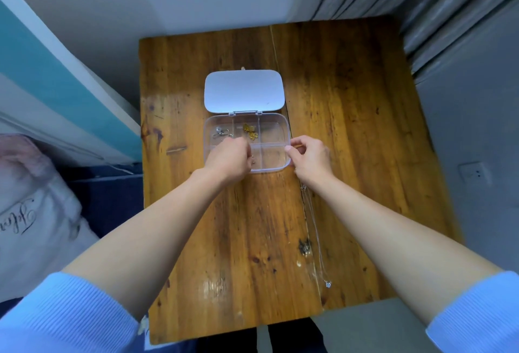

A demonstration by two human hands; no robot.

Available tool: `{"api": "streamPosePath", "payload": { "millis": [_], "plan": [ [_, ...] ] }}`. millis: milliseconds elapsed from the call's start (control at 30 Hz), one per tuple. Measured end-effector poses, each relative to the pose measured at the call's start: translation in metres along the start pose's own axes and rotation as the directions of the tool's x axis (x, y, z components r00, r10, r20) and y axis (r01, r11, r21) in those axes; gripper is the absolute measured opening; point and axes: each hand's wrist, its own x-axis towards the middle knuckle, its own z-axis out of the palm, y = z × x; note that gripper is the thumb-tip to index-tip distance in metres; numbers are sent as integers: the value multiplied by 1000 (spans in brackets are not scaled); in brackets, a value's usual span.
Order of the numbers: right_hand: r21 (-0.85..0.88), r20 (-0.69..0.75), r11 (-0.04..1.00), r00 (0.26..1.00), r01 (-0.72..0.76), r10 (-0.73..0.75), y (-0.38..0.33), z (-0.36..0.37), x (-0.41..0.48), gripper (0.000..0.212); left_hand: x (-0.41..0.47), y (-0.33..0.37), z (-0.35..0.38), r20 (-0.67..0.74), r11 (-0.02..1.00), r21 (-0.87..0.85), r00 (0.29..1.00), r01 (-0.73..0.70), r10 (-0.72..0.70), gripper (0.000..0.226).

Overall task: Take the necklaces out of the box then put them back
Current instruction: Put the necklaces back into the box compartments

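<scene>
Two hands work at the clear box (276,166): left hand (229,160) curled over its near-left cell, apparently pinching a necklace there; right hand (310,157) pinches the right rim, a silver necklace (316,236) trailing lengthwise behind it

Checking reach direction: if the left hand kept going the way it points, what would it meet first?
Probably the gold necklace in the box's far middle compartment; the left hand points that way, though its height above the box is unclear.
</scene>
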Motion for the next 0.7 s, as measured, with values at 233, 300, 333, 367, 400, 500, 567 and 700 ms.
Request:
{"api": "streamPosePath", "payload": {
  "millis": [233,300,333,367,400,500,567,700],
  "plan": [
    [12,-9,1000,1000,7,-7,2,2,0,17,-4,2,12,-65,997,61,997,-40,44,20],
    [23,-1,1000,1000,9,-9,2,2,1,17,-6,1,13,-63,997,58,997,-50,54,22],
    [33,10,999,1000,6,-6,2,2,1,17,-7,0,14,-64,997,52,996,-53,56,22],
    [48,27,999,1000,-2,0,2,0,1,17,-9,-1,14,-66,998,43,996,-55,58,22],
    [70,49,998,999,-11,7,2,-2,1,17,-11,-2,14,-74,998,33,995,-60,62,22],
    [125,95,991,995,-37,26,8,-14,0,12,-20,0,15,-166,996,6,982,-92,92,19],
    [96,92,994,995,-48,39,21,-26,-7,9,-29,8,18,-240,990,-22,962,-140,131,17],
    [-24,88,994,990,-105,107,61,-47,-44,11,-40,35,35,-228,965,-48,944,-257,240,16]
  ]
}}
